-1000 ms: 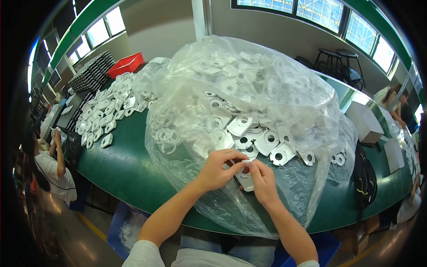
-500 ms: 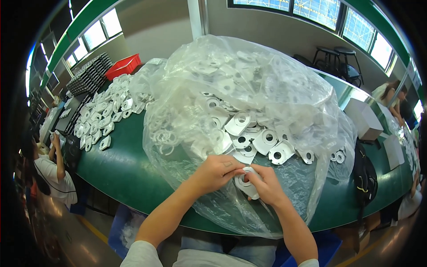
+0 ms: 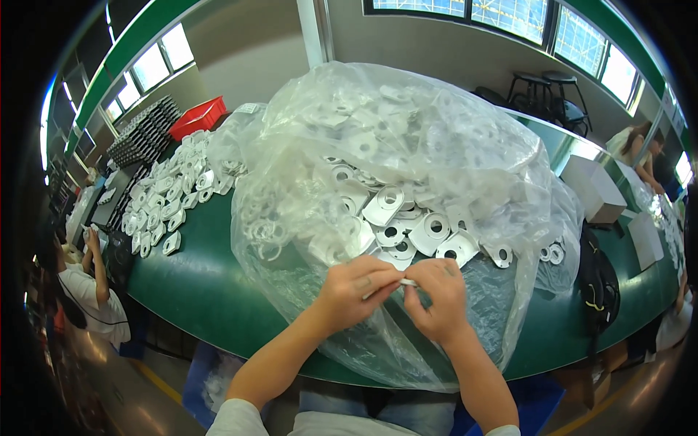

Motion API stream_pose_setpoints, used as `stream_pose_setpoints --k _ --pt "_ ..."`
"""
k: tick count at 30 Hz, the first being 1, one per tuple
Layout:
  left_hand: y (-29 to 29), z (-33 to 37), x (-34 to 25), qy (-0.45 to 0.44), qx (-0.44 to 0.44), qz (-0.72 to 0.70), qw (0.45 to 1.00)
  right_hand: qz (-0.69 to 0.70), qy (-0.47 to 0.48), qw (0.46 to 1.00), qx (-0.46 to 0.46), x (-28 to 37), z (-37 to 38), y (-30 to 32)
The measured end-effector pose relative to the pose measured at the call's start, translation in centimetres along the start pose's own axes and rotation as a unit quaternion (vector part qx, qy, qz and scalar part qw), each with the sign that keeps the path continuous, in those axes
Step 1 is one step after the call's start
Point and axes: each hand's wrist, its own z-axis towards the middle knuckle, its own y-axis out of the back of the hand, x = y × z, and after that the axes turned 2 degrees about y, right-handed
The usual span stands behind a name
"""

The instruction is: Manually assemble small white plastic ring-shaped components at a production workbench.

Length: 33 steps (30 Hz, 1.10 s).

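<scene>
My left hand [image 3: 354,288] and my right hand [image 3: 438,299] meet over the near part of the green table, fingers closed in a pinch. Between their fingertips they grip a white plastic part [image 3: 409,282], turned nearly edge-on and mostly covered by the fingers. Just beyond my hands, a big clear plastic bag [image 3: 305,160] lies open toward me. Loose white plates with round holes [image 3: 435,227] spill from its mouth, and many more show through the film.
A heap of similar white parts [image 3: 171,189] covers the table's left side, below a red bin [image 3: 198,118] and stacked dark trays [image 3: 145,131]. White boxes [image 3: 592,189] and a black bag [image 3: 598,283] sit at right. Blue bins [image 3: 200,378] stand under the table's near edge. Other people work at both sides.
The white part has been turned from showing its holed face to nearly edge-on. My right hand has rolled over and risen slightly, its back now facing up.
</scene>
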Motion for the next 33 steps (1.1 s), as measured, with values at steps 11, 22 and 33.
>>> stream_pose_setpoints --k 11,22,33 --pt "0.5 0.5 -2.9 -0.144 -0.054 0.091 0.984 -0.049 0.146 0.985 -0.075 1.3 0.1 1.1" --pt "0.3 0.0 -0.9 -0.004 -0.028 0.005 1.0 0.245 -0.194 0.944 0.102 1.5 0.0 0.7" --pt "-0.9 -0.4 1.3 0.364 0.094 -0.305 0.875 0.487 -0.33 0.808 0.029 -1.4 -1.2 -1.2"
